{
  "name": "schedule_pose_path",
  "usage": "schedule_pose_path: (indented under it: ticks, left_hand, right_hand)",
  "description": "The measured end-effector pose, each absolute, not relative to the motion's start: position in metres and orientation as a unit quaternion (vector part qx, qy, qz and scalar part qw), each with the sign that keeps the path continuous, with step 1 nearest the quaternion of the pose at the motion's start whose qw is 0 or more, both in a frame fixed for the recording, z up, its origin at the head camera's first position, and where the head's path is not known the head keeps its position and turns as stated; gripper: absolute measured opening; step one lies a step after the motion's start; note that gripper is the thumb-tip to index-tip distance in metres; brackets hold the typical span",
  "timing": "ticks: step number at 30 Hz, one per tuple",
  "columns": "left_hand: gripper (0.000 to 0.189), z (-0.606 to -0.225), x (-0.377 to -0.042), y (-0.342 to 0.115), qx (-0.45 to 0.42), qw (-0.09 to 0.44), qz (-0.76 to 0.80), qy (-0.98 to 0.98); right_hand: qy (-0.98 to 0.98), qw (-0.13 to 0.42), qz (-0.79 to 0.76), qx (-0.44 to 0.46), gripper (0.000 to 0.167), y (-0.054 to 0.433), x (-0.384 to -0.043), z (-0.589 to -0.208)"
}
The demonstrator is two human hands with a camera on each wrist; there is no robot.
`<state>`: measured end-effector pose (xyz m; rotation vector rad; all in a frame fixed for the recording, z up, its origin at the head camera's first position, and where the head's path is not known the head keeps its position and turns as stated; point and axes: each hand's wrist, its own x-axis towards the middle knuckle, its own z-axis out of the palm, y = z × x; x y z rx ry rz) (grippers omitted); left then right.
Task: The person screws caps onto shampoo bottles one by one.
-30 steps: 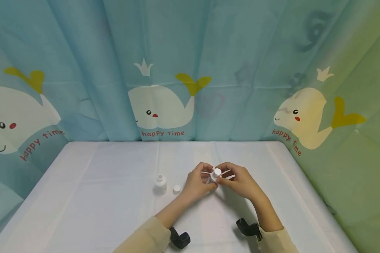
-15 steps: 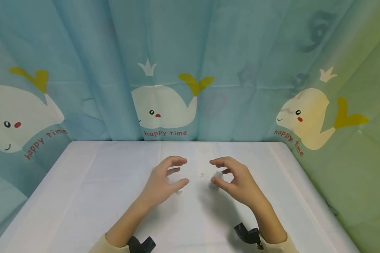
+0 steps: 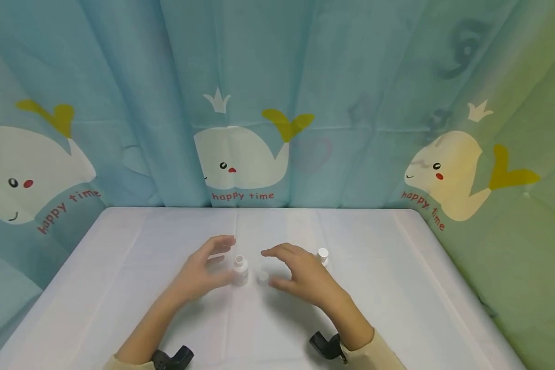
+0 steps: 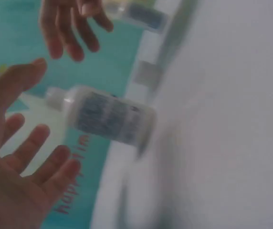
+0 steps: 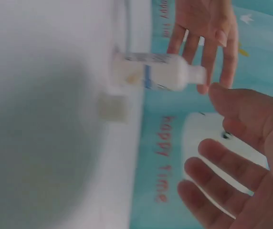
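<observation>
Red lettering (image 3: 242,196) on the curtain (image 3: 259,61) read "happy time" three times: beneath the left whale (image 3: 32,159), the middle whale (image 3: 254,154) and the right whale (image 3: 455,154). The right wrist view showed the same words running sideways, with a second, cut-off copy (image 5: 164,19) near its top edge; the left wrist view caught them blurred, the ending hidden. A dim dark shape (image 3: 468,50) at the curtain's upper right resembled a 9, but uncertainly. The labels (image 4: 108,116) on the uncapped bottle (image 3: 242,272) and the capped bottle (image 3: 323,254) were too blurred in the left wrist view to read
</observation>
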<state>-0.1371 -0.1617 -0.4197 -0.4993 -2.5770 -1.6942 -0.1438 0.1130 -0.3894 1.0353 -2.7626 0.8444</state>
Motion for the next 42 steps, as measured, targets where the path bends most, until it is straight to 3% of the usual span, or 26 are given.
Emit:
schedule_pose_path:
  ticks: [10,19,28,34,42]
  left_hand:
    - [0.077,-0.453,-0.145,-0.157,-0.161,-0.054,-0.556,-0.814]
    - [0.064,-0.457,-0.145,-0.146,-0.162,-0.035,-0.522,-0.837]
    - [0.042,-0.461,-0.147,-0.143,-0.143,-0.01,-0.494,-0.858]
    - [0.044,-0.458,-0.148,-0.139,-0.131,0.006,-0.512,-0.849]
    - [0.046,-0.435,-0.148,-0.123,-0.092,-0.009,-0.552,-0.829]
  right_hand:
    - [-0.919,-0.027,0.23,0.32,0.055,0.089,-0.158,-0.421]
    - [-0.924,-0.03,0.196,0.326,0.043,0.084,-0.158,-0.43]
    - [-0.919,-0.019,0.206,0.336,0.023,0.087,-0.158,-0.433]
    - [-0.908,-0.005,0.259,0.33,0.023,0.094,-0.158,-0.418]
    - [-0.871,0.061,0.362,0.327,0.02,0.11,-0.15,-0.387]
